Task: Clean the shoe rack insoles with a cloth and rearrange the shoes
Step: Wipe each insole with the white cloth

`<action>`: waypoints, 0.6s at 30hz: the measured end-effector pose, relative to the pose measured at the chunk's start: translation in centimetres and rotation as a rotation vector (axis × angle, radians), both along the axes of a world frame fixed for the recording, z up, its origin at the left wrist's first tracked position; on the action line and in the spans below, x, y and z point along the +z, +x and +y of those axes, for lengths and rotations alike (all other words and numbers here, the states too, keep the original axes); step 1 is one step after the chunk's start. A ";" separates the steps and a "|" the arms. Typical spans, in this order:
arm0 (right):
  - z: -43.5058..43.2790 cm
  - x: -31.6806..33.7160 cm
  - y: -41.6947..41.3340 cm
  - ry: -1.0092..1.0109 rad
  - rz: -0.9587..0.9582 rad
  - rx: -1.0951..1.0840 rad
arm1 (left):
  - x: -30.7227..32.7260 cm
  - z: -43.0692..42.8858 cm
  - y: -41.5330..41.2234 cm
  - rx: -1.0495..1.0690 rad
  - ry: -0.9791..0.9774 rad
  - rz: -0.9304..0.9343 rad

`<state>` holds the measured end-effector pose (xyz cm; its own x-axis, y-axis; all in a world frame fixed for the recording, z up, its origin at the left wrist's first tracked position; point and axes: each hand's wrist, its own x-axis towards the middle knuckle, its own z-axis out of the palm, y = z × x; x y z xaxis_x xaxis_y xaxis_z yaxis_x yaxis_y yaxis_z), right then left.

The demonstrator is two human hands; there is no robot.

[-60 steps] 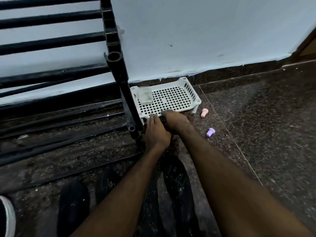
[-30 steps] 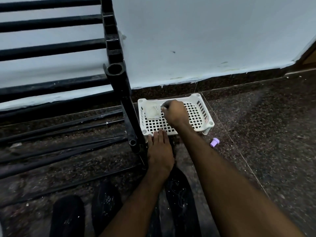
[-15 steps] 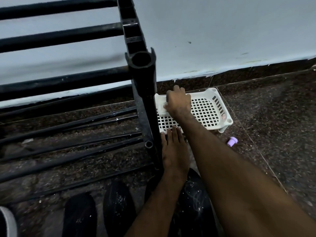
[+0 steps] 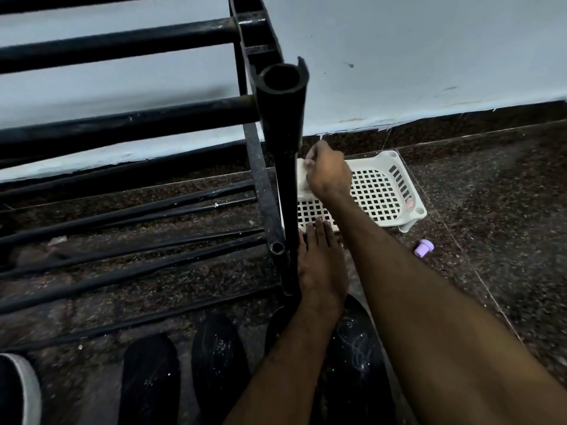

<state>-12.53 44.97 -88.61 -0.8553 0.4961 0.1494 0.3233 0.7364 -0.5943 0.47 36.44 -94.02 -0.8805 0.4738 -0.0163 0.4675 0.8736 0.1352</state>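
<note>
Gripping the box [image 4: 302, 185] in the tray [image 4: 395, 167], the right hand [image 4: 329, 176] has its fingers curled on it. The left hand [image 4: 320, 268] lies flat, fingers straight and together, pinning the tray's near edge. Best move: hold the pin and lift the box straight up, clear of the rack [image 4: 282, 124] post. 3 insoles [image 4: 150, 372] lie on the floor in front, probably unwiped.

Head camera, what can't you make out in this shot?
Pale item in the tray, head view: mostly covered by the right hand gripping it and the rack post; unidentifiable.
Shoe, head view: cut off by the left edge.
Pink piece by the tray's right wall, head view: too small to identify.
</note>
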 end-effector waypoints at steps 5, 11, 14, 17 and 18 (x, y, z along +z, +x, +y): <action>0.9 0.4 0.1 0.059 0.196 0.151 | 0.6 0.0 0.2 0.003 -0.046 -0.043; 2.5 -0.8 0.9 0.002 -0.208 0.521 | 1.0 0.2 0.2 0.002 -0.097 -0.070; 3.0 1.3 0.3 -0.133 -0.234 0.521 | 1.2 0.3 0.3 0.005 -0.102 -0.077; 2.8 2.1 -0.5 0.073 -0.192 0.375 | 1.4 0.4 0.3 0.007 -0.109 -0.070; 2.3 2.2 -0.6 0.179 -0.260 0.362 | 1.2 0.5 0.2 0.003 -0.120 -0.075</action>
<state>-13.08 47.29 -86.45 -0.9887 0.1455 -0.0366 0.1484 0.9126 -0.3809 0.69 36.97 -92.80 -0.8761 0.4617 -0.1386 0.4573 0.8870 0.0638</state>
